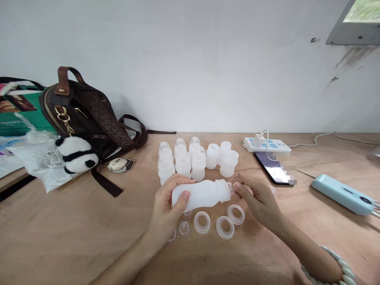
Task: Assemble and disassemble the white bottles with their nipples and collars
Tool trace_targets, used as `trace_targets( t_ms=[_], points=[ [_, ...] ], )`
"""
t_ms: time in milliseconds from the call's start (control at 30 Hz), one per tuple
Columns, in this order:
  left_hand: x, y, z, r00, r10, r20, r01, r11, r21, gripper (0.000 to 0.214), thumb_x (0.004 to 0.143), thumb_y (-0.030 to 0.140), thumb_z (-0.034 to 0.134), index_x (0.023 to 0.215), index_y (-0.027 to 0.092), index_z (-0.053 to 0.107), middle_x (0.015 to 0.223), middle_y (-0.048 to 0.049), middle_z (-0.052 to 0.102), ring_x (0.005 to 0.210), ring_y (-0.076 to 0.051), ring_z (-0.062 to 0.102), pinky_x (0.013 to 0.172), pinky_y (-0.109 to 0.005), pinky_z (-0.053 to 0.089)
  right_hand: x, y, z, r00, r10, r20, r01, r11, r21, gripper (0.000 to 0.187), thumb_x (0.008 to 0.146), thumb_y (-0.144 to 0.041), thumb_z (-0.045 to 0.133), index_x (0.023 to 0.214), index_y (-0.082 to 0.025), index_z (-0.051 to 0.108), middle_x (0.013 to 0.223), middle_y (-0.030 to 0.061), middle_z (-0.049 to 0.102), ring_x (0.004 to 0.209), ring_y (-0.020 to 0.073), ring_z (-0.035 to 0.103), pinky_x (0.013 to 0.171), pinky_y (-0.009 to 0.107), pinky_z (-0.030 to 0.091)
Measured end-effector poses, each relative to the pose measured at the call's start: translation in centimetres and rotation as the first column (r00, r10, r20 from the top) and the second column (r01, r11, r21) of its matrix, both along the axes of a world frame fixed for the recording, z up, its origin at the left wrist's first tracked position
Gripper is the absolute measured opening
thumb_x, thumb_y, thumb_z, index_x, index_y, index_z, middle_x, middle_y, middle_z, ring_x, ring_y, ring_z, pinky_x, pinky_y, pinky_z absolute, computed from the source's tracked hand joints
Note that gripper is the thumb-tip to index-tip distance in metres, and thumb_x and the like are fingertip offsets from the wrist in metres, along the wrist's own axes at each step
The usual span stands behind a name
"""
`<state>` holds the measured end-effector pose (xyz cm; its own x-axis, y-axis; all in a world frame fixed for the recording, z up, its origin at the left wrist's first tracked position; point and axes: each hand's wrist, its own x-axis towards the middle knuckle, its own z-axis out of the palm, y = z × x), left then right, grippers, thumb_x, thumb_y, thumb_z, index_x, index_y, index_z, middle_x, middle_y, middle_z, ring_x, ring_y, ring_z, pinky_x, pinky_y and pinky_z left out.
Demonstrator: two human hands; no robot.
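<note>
My left hand (170,202) is wrapped round a white, frosted baby bottle (198,196) that lies on its side in the air, neck to the right. At its mouth, the fingers of my right hand (257,196) pinch a clear bottle nipple (231,189). Below the bottle, several translucent rings, such as this collar ring (202,222), lie flat on the wooden table (118,237). Another nipple (184,227) rests near my left wrist, with more clear parts partly hidden by that hand. Behind stand several capped bottles (198,163) and three bottles without caps (228,163).
On the left are a brown backpack (89,107) with a panda plush (77,154), a plastic bag (41,158) and a small beige device (120,164). To the right lie a power strip (279,146), a phone (270,168) and a light blue device (341,194) with cables.
</note>
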<state>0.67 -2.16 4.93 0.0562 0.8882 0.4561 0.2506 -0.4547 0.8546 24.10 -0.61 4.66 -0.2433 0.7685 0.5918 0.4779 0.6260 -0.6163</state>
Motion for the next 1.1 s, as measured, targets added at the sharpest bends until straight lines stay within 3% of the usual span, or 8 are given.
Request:
trace_targets(
  t_ms=[167,267,367,500,600,833,1000,1100],
  points=[
    [-0.1,0.2,-0.2,1.000,0.019,0.010,-0.019,1.000,-0.003,0.019,0.087,0.030,0.056,0.088,0.019,0.072,0.091,-0.0053,0.072,0.086,-0.022,0.065,0.078,-0.032,0.051,0.0,0.3,-0.9,0.999,0.006,-0.037,-0.012,0.988,-0.153,0.042,0.100,-0.037,0.044,0.061,-0.022,0.045,0.051,-0.0050,0.042,0.046,0.0109,0.041,0.045,0.024,0.033],
    [-0.1,0.5,-0.4,0.999,0.030,0.029,-0.029,0.999,-0.043,0.021,0.086,0.032,0.056,0.087,0.018,0.072,0.089,-0.0049,0.071,0.086,-0.022,0.065,0.076,-0.031,0.051,0.2,0.3,-0.9,0.995,0.064,-0.075,-0.076,0.983,-0.168,0.019,0.095,-0.040,0.057,0.103,-0.024,0.062,0.081,0.0011,0.066,0.070,0.0161,0.062,0.061,0.027,0.050],
    [0.0,0.5,-0.4,0.999,0.012,0.037,-0.009,0.996,-0.087,0.023,0.087,0.032,0.055,0.088,0.018,0.072,0.090,-0.0054,0.072,0.082,-0.021,0.065,0.072,-0.031,0.051,0.1,0.0,-0.5,0.990,0.135,-0.036,-0.139,0.980,-0.143,0.049,0.084,-0.040,0.074,0.127,-0.029,0.054,0.110,0.0057,0.069,0.095,0.0211,0.065,0.078,0.032,0.054],
    [0.2,0.3,-0.5,0.999,-0.027,0.029,0.028,0.998,-0.048,0.019,0.087,0.029,0.057,0.090,0.018,0.072,0.090,-0.0053,0.071,0.081,-0.020,0.065,0.071,-0.030,0.052,-0.2,-0.3,-0.2,0.986,0.164,-0.013,-0.164,0.976,-0.145,0.027,0.087,-0.044,0.070,0.105,-0.025,0.063,0.090,0.0023,0.071,0.081,0.0191,0.065,0.073,0.030,0.053],
    [0.1,0.2,-0.8,0.998,-0.057,-0.018,0.058,0.996,0.071,0.012,0.085,0.022,0.063,0.093,0.020,0.071,0.091,-0.0029,0.068,0.083,-0.018,0.064,0.072,-0.027,0.051,-0.3,-0.3,-0.6,0.985,0.161,-0.063,-0.173,0.947,-0.271,0.029,0.088,-0.050,0.066,0.094,-0.021,0.063,0.073,0.0008,0.066,0.064,0.0166,0.060,0.055,0.026,0.046],
    [-0.2,0.0,-1.6,0.978,-0.116,-0.175,0.169,0.929,0.329,0.029,0.080,0.019,0.077,0.107,0.022,0.067,0.103,-0.0041,0.063,0.091,-0.018,0.064,0.078,-0.028,0.051,-0.7,0.0,-1.9,0.952,0.112,-0.285,-0.269,0.752,-0.602,0.053,0.095,-0.063,0.046,0.066,-0.020,0.052,0.053,-0.0012,0.054,0.044,0.0103,0.045,0.040,0.022,0.031],
    [-0.2,0.2,-1.1,0.994,-0.106,-0.035,0.109,0.990,0.095,0.013,0.084,0.021,0.067,0.097,0.021,0.065,0.100,-0.0026,0.064,0.092,-0.018,0.063,0.078,-0.028,0.049,-0.3,-0.1,-1.0,0.920,0.210,-0.330,-0.345,0.833,-0.432,0.036,0.090,-0.051,0.064,0.116,-0.026,0.062,0.095,0.0037,0.068,0.076,0.0164,0.064,0.061,0.025,0.051],
    [0.0,0.3,-0.7,0.981,-0.167,0.095,0.181,0.970,-0.161,0.018,0.084,0.031,0.065,0.097,0.020,0.061,0.091,-0.0015,0.064,0.079,-0.017,0.061,0.068,-0.026,0.048,0.2,-0.2,-0.4,0.938,0.249,-0.242,-0.309,0.916,-0.255,0.037,0.084,-0.034,0.074,0.119,-0.031,0.061,0.110,0.0021,0.067,0.092,0.0174,0.063,0.075,0.026,0.052]
  ],
)
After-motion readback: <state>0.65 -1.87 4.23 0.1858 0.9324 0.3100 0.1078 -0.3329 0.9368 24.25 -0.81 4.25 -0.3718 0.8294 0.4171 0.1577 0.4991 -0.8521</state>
